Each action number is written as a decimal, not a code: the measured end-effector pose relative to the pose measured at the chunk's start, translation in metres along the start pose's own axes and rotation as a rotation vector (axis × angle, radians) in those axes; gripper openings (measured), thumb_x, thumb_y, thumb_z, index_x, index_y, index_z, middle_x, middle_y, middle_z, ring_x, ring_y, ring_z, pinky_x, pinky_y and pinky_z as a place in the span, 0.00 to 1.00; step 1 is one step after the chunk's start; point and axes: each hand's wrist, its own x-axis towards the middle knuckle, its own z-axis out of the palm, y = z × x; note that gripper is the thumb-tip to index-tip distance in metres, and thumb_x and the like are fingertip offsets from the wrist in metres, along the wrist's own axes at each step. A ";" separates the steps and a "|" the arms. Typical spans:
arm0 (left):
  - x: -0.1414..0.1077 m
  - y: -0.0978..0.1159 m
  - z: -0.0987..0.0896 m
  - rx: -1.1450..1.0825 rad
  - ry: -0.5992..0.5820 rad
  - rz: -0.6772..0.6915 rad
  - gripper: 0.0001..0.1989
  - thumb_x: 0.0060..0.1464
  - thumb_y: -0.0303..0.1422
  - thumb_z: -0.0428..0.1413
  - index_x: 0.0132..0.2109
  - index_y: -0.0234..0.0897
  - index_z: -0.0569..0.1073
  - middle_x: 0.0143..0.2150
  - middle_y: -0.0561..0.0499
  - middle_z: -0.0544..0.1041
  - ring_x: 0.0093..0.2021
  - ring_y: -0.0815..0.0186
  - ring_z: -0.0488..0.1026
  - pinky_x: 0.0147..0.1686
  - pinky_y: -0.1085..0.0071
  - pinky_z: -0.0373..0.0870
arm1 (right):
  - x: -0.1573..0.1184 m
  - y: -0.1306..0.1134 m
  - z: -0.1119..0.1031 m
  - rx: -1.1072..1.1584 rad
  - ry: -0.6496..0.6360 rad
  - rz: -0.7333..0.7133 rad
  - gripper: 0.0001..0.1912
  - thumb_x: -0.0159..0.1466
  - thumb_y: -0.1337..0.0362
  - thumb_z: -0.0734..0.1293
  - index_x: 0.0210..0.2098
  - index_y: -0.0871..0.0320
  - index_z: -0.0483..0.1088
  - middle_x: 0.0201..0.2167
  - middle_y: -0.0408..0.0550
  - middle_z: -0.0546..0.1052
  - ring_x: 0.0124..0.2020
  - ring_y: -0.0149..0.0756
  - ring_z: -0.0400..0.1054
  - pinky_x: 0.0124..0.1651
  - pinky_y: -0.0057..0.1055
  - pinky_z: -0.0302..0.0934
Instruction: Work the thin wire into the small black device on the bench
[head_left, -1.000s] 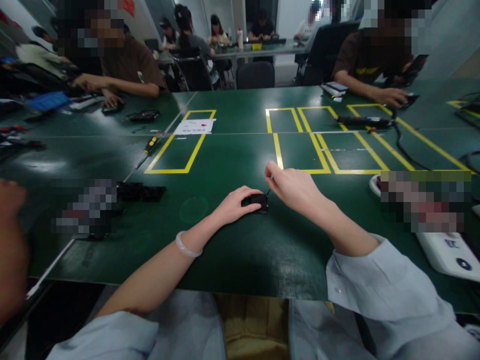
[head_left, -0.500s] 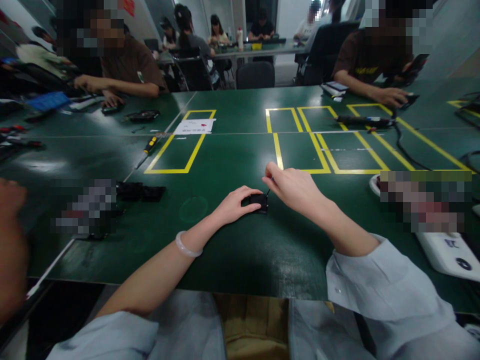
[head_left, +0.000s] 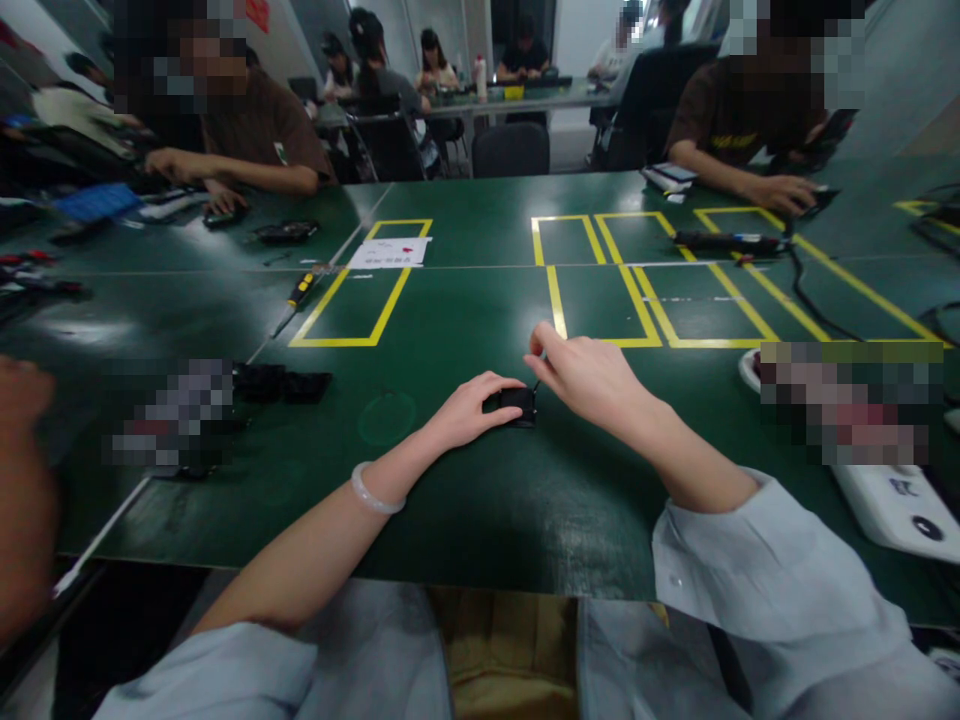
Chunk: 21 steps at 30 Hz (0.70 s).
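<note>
A small black block-like part (head_left: pixel 518 407) lies on the green table (head_left: pixel 480 510) in front of me. My left hand (head_left: pixel 480 408) grips it from the left, thumb on the near side and fingers on the far side. Just right of the part, my right hand (head_left: pixel 574 365) has its fingers curled in a pinch. A thin dark piece (head_left: pixel 535 385) runs from the part's right edge up to these fingertips; its far end is hidden by the fingers.
Yellow tape frames mark the table beyond my hands. A screwdriver (head_left: pixel 301 292) and black parts (head_left: pixel 304 386) lie to the left, a white device (head_left: pixel 892 510) to the right. A dark cabled tool (head_left: pixel 731 243) lies further back. People sit opposite; a bare arm (head_left: pixel 26 490) shows at far left.
</note>
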 end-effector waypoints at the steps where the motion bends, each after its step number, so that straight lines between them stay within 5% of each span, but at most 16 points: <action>1: 0.000 0.000 0.000 -0.001 0.000 0.001 0.20 0.59 0.45 0.53 0.55 0.43 0.70 0.47 0.48 0.73 0.48 0.59 0.71 0.51 0.63 0.65 | 0.000 0.000 0.000 -0.007 -0.007 0.003 0.16 0.69 0.56 0.51 0.48 0.56 0.61 0.31 0.48 0.78 0.30 0.39 0.71 0.28 0.29 0.45; 21: -0.001 -0.001 0.000 -0.010 0.010 0.025 0.20 0.60 0.45 0.52 0.55 0.42 0.70 0.47 0.49 0.72 0.48 0.60 0.71 0.50 0.65 0.65 | 0.000 0.001 0.001 -0.013 0.010 0.003 0.14 0.68 0.60 0.51 0.49 0.56 0.61 0.32 0.49 0.78 0.29 0.38 0.70 0.27 0.29 0.43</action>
